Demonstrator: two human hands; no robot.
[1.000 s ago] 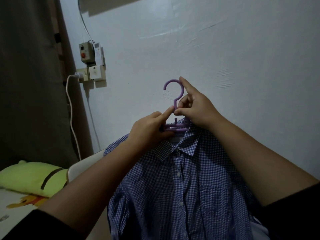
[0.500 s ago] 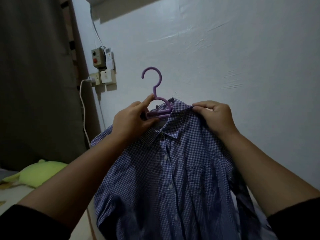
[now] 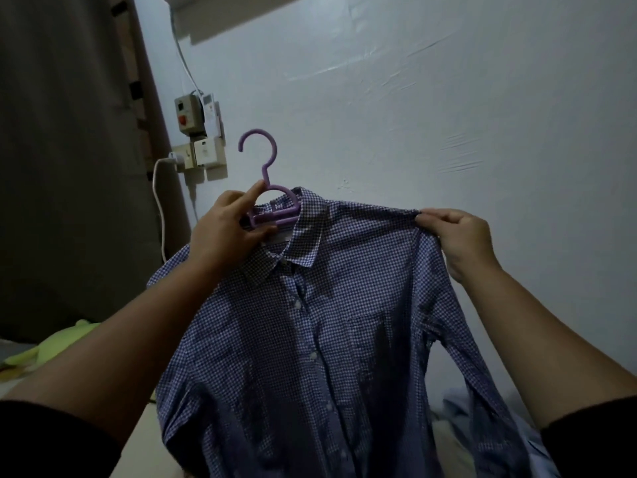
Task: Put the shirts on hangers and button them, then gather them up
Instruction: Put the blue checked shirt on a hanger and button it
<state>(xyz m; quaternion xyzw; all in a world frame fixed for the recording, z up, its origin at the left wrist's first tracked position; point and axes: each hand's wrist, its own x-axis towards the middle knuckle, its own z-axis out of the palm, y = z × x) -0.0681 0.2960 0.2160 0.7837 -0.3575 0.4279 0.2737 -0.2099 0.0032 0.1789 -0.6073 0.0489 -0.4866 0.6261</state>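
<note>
We see one blue checked shirt point(image 3: 331, 322) held up in front of a pale wall point(image 3: 448, 115), hung on one purple hanger point(image 3: 272, 205). Left hand point(image 3: 225, 232) grips the hanger at the collar, index finger up along the neck. Right hand point(image 3: 460, 236) pinches the shirt's shoulder edge, stretched out sideways. Open wall space to the right and above; to the left, one switch box point(image 3: 189, 113), sockets and one white cable point(image 3: 159, 208) sit near the hook. Placket shows five buttons, open at the top.
</note>
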